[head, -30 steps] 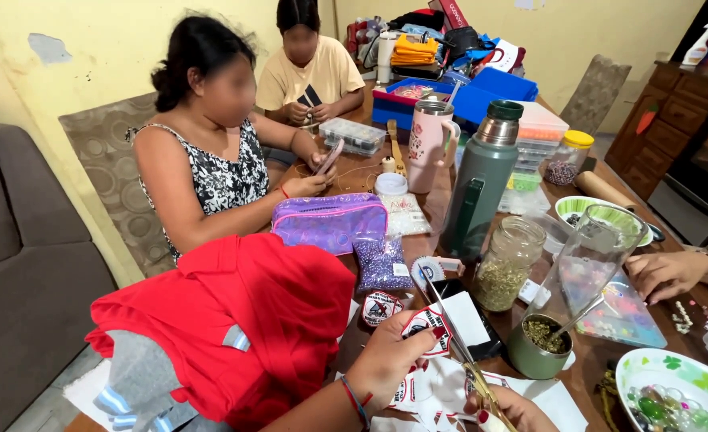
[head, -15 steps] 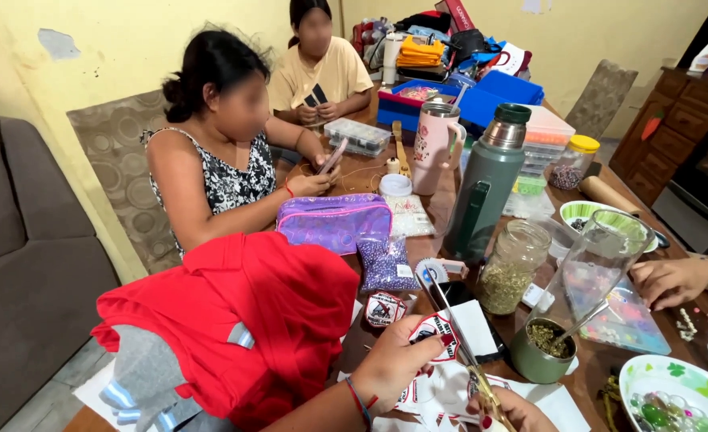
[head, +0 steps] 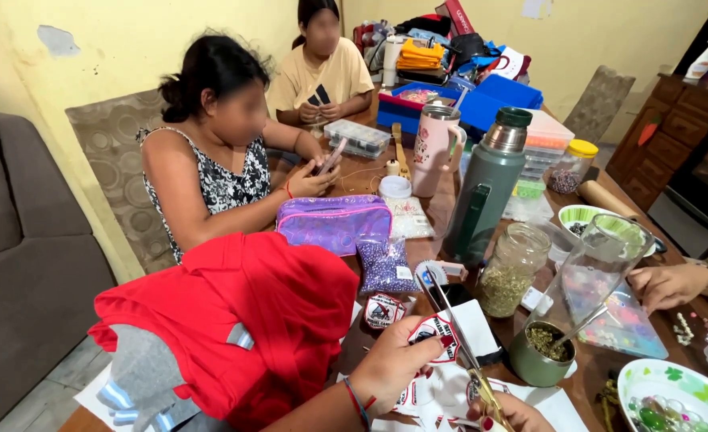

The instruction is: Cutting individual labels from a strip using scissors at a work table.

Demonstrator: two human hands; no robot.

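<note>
My left hand (head: 394, 364) pinches a small red, white and black printed paper cutout (head: 435, 326) near the table's front edge. My right hand (head: 520, 416), only partly in view at the bottom, grips scissors (head: 458, 336) whose long blades point up and left across the cutout. More of the same printed cutouts (head: 383, 309) lie on white paper sheets (head: 450, 392) under both hands.
A red garment (head: 242, 320) is heaped at the left. On the table stand a purple pouch (head: 334, 220), bead bag (head: 384, 266), green thermos (head: 490, 188), herb jar (head: 514, 260), green cup with a metal straw (head: 539, 356) and pink tumbler (head: 435, 144). Two people sit along the left; another person's hand (head: 670, 284) rests at the right.
My hands keep their hold on the cutout and the scissors. The view has shifted slightly; the seated person at the left still holds a phone.
</note>
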